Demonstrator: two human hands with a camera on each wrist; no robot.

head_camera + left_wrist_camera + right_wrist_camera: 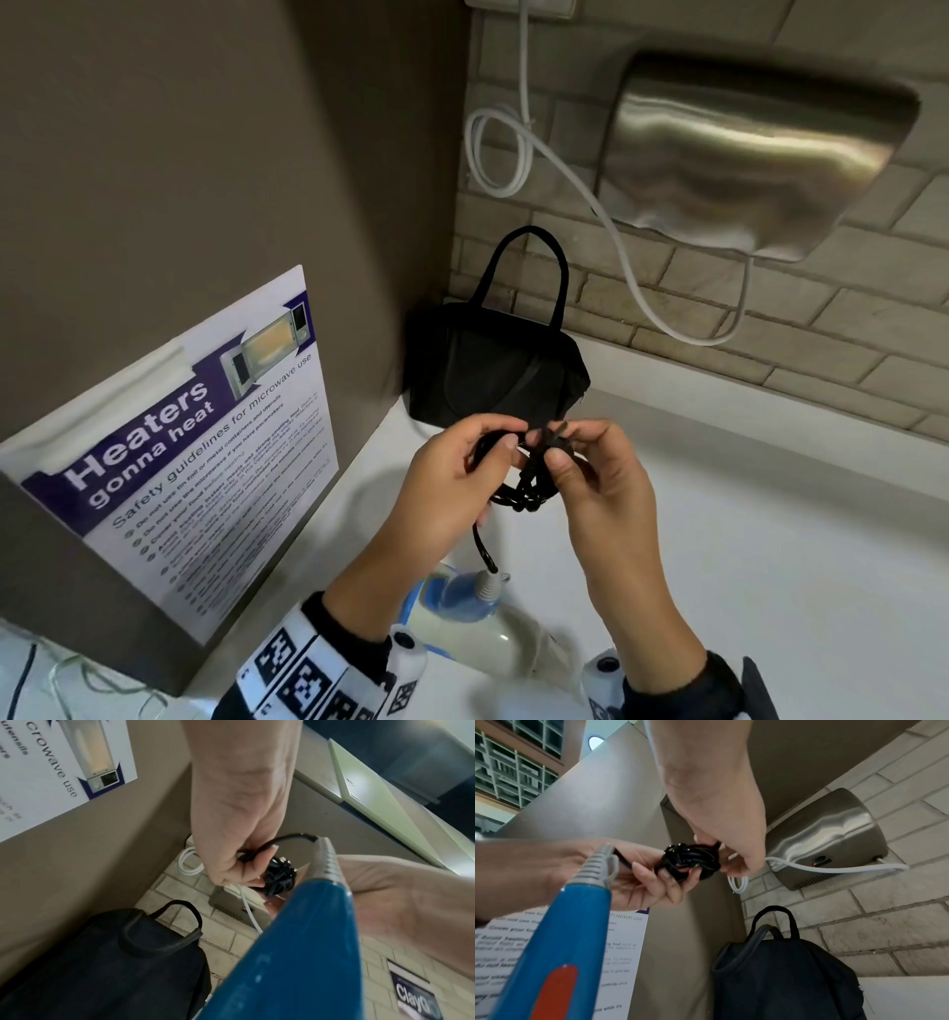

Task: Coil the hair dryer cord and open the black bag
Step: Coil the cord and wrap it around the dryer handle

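Both hands work a black cord bundle (529,488) above the white counter. My left hand (506,443) grips the coiled loops, and my right hand (557,444) pinches the cord end wrapped round the bundle's top. From the tight coil (690,862) a short stretch of cord runs down to the grey strain relief of the blue and cream hair dryer (462,601), which lies below my wrists. Its blue handle (295,953) fills the near part of both wrist views. The black bag (493,370) stands upright and closed in the corner just behind my hands, handles up.
A steel hand dryer (760,154) hangs on the brick wall at upper right, its white cable (513,154) looping down beside the bag. A grey panel with a microwave safety poster (195,437) stands on the left. The white counter (770,539) stretches to the right.
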